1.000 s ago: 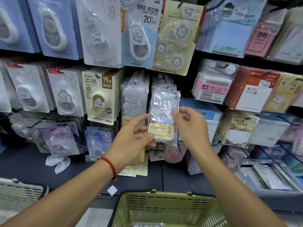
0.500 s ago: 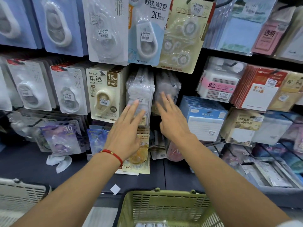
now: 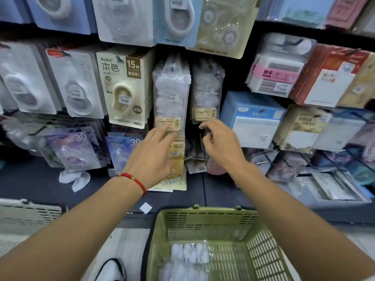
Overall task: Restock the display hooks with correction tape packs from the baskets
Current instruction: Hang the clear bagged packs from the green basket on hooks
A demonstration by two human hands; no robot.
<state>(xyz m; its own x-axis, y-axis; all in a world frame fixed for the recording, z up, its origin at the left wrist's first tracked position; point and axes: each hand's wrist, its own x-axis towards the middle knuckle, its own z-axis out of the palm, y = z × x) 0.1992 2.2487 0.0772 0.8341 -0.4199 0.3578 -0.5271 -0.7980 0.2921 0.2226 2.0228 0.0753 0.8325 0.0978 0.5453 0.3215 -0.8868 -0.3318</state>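
Note:
Two rows of clear correction tape packs hang on hooks at the middle of the display, a left row (image 3: 170, 92) and a right row (image 3: 206, 92), each with a yellow label at its foot. My left hand (image 3: 154, 153), with a red cord at the wrist, is held out with straight fingers just below the left row. My right hand (image 3: 220, 146) hangs below the right row with loosely curled fingers and holds nothing. A green basket (image 3: 261, 240) stands below me with several clear packs (image 3: 189, 253) in it.
Carded correction tapes (image 3: 124, 88) hang to the left, sticky-note packs (image 3: 253, 118) and paper goods to the right. A dark shelf ledge (image 3: 32, 185) runs under the hooks. A pale basket (image 3: 26, 214) sits at the lower left.
A second ago both hands held a clear pack in front of the right row. It now hangs on the hook, and both hands have let go and dropped lower.

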